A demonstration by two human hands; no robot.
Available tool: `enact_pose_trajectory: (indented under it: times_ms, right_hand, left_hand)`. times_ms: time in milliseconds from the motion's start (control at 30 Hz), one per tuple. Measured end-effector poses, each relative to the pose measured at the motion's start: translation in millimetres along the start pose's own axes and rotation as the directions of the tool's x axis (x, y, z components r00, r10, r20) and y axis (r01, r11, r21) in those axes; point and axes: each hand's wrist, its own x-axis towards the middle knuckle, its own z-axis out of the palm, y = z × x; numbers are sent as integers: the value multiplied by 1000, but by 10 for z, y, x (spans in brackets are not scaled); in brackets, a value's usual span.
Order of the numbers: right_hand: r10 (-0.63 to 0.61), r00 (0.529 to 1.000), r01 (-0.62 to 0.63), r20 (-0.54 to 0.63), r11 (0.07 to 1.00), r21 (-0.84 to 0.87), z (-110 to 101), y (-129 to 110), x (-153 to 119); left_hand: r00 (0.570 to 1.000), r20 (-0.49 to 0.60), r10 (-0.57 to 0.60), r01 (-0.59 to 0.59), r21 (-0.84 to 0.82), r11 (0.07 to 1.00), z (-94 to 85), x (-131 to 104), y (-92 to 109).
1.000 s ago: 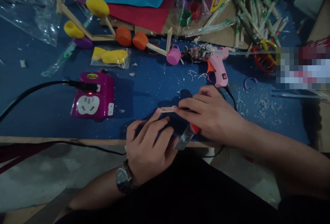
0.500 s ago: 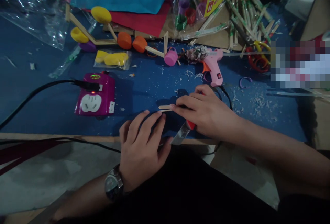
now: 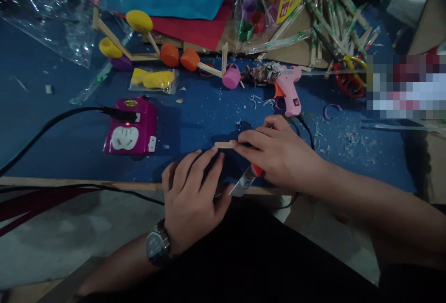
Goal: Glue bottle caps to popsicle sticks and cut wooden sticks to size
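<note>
Near the table's front edge, my right hand is closed around the red handle of a utility knife, whose blade points down and left. Its fingertips also touch the right end of a short wooden stick. My left hand, with a watch at the wrist, lies palm down with its fingers spread. One of its fingertips touches the stick's left end. Behind the hands, a pink glue gun lies beside a pink cap that is joined to wooden sticks.
A purple power socket with a black cable stands at the left. Farther back lie a yellow packet, orange caps, plastic bags, coloured sheets and wrapped sticks. Red and yellow scissors lie at the right. White scraps dot the blue table.
My left fingertip has moved up slightly to the stick's left end. The thin second strip below the stick no longer shows. The knife has barely shifted.
</note>
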Motion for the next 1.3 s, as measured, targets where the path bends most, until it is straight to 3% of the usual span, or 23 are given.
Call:
enact_pose_trajectory:
  times_ms: [867, 1300]
  right_hand:
    - [1, 998, -4, 55, 999, 42, -33, -9, 32]
    - [0, 999, 0, 32, 1000, -17, 20, 2, 21]
  left_hand:
    - [998, 33, -56, 57, -22, 998, -21, 63, 43]
    - [980, 200, -24, 7, 84, 996, -72, 120, 20]
